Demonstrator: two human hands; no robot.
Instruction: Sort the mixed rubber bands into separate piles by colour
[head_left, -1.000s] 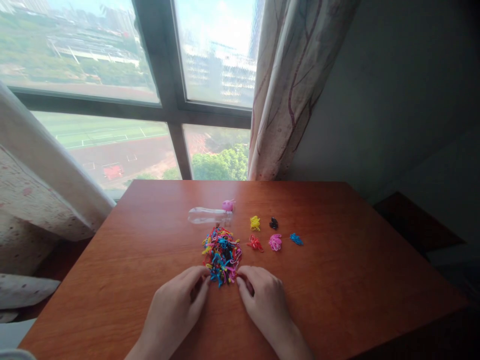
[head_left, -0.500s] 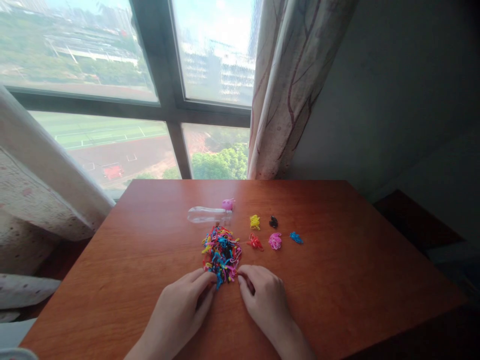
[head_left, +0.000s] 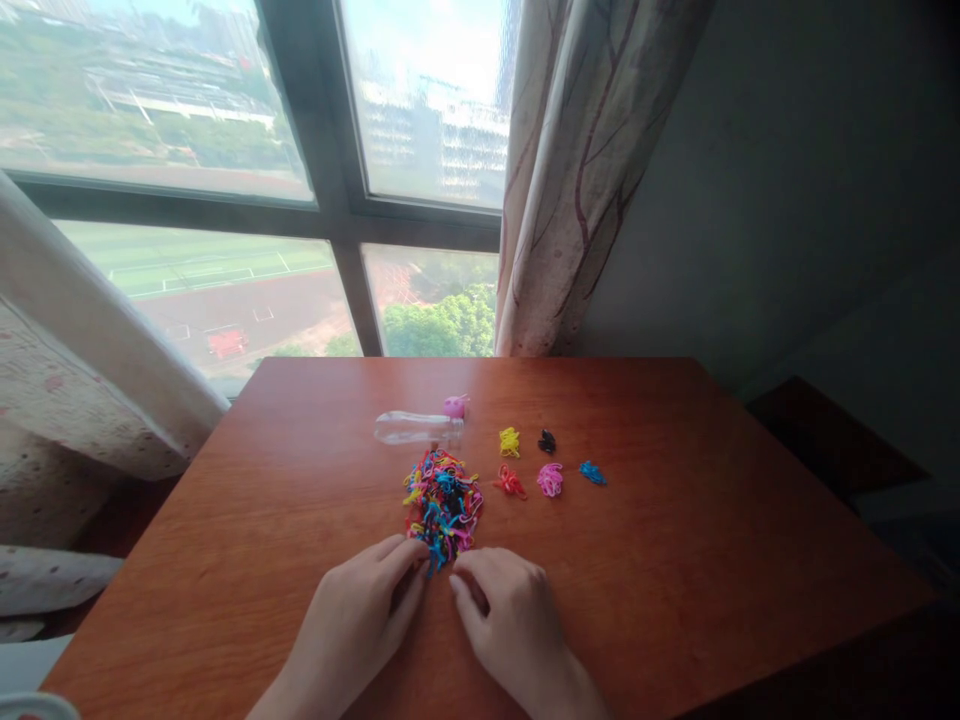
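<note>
A mixed pile of small colored rubber bands lies on the brown table. At its lower left edge is my left hand, thumb and forefinger brought together against the bands. My right hand is curled at the near edge of the pile, its fingertips also pinched. Whatever either pinch holds is too small or hidden to make out. Right of the pile lie sorted clumps of rubber bands: yellow, black, red, pink and blue.
Behind the pile a clear plastic bottle lies on its side, with a pink cap beside its neck. A window and curtains stand beyond the table's far edge. A rounded rim shows at the lower left corner.
My right hand has shifted left and slightly nearer to me, closer to my left hand. The left hand has barely moved, and the sorted clumps look the same.
</note>
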